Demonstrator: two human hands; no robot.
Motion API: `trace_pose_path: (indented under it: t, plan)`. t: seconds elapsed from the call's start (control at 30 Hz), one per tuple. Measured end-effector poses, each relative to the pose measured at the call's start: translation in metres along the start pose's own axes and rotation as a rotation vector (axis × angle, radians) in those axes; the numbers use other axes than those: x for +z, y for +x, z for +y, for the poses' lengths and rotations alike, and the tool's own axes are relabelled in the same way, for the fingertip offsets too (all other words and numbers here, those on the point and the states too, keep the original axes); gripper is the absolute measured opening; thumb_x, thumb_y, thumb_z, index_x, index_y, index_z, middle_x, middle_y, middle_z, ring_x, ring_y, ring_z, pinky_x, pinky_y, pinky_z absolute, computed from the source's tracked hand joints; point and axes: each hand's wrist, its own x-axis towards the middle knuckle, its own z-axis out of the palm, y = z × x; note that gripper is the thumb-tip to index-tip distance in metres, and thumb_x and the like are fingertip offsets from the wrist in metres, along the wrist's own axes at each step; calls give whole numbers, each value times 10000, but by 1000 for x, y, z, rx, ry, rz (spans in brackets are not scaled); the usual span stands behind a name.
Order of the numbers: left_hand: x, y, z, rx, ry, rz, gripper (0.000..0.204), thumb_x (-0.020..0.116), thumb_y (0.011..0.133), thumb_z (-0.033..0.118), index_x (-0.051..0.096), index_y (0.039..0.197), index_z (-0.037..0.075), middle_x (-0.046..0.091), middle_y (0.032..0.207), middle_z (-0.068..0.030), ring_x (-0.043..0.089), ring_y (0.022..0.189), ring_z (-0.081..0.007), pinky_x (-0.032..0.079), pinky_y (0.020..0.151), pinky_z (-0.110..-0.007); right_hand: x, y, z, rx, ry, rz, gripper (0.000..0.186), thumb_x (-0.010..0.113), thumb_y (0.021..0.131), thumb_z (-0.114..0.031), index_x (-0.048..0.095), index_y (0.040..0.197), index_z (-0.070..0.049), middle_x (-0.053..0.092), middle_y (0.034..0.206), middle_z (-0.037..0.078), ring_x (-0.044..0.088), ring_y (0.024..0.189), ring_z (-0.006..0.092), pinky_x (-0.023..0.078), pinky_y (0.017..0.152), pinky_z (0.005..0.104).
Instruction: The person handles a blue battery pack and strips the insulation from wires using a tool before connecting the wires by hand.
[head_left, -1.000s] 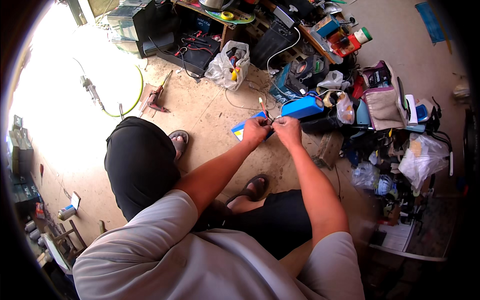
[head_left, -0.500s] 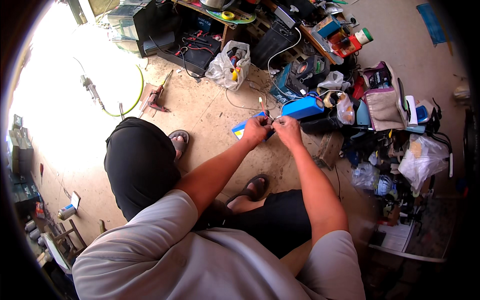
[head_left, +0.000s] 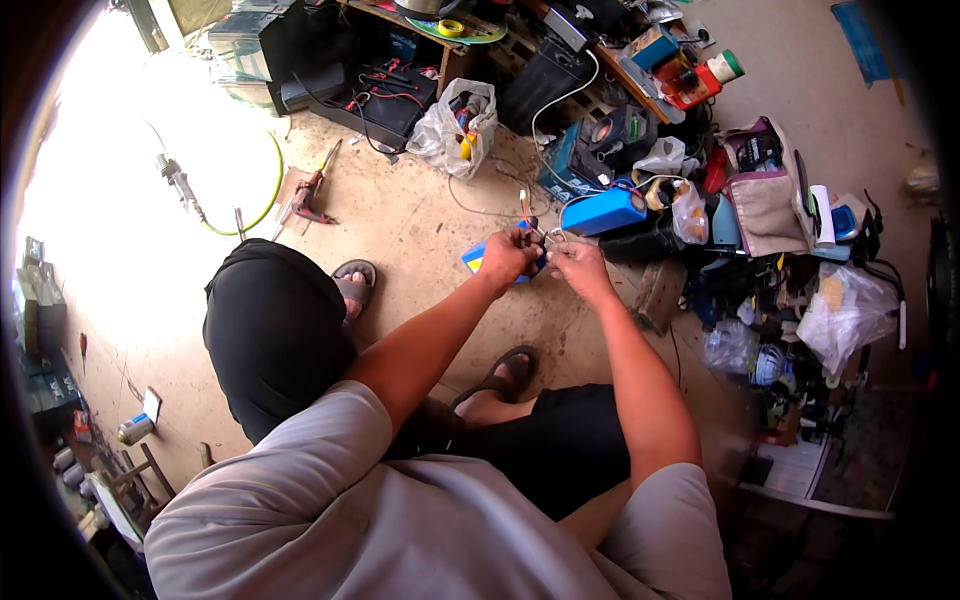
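Observation:
On the floor ahead lies a blue-wrapped battery pack (head_left: 474,260), mostly covered by my left hand (head_left: 508,256). That hand is closed in a pinch on thin wires (head_left: 531,226), red and dark, rising from the pack toward a small pale connector (head_left: 522,196). Just to the right, my right hand (head_left: 580,270) has its fingertips pressed together close to the left fingertips; what lies between them is too small to make out. Behind my right hand rests a second, larger blue battery pack (head_left: 606,212), with a white cable near it.
A power drill (head_left: 309,200) and a yellow-green hose (head_left: 277,185) lie on the floor to the left. Beyond my hands stand a white plastic bag (head_left: 455,128) of items and a black case (head_left: 385,105). A cluttered heap with a beige bag (head_left: 765,210) fills the right side.
My right hand has shifted slightly down and right, opening a small gap between the two hands. The left hand remains at the wires, turned slightly.

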Motion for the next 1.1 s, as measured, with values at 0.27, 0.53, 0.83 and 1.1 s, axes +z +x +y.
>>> trace_pose_path:
  t: [0.27, 0.53, 0.83, 1.1]
  plan:
    - [5, -5, 6, 25, 72, 15, 141, 747, 870, -15, 662, 954, 62, 653, 777, 5, 587, 586, -96, 483, 530, -249, 6, 5, 0, -55, -206, 48, 234, 722, 911, -169, 738, 1009, 42, 741, 896, 78, 684, 763, 121, 574, 653, 276]
    - [9, -7, 7, 65, 142, 25, 114, 736, 834, -36, 658, 879, 33, 636, 745, 1, 570, 622, -83, 465, 544, -254, 9, 13, 10, -194, -347, 202, 226, 730, 843, -185, 759, 910, 29, 730, 758, 76, 660, 683, 121, 531, 614, 296]
    - [6, 4, -9, 171, 284, 66, 63, 721, 838, 18, 669, 871, 26, 655, 744, 4, 557, 659, -79, 457, 595, -274, 16, 5, -11, -221, -492, 265, 256, 728, 764, -230, 756, 851, 9, 738, 766, 157, 689, 678, 231, 521, 673, 364]
    - [5, 7, -11, 92, 130, 38, 84, 721, 888, -1, 684, 938, 56, 676, 797, 16, 566, 637, -61, 451, 565, -242, 16, 8, -12, -202, -472, 216, 255, 732, 756, -252, 757, 846, -15, 739, 798, 164, 713, 742, 267, 540, 719, 381]
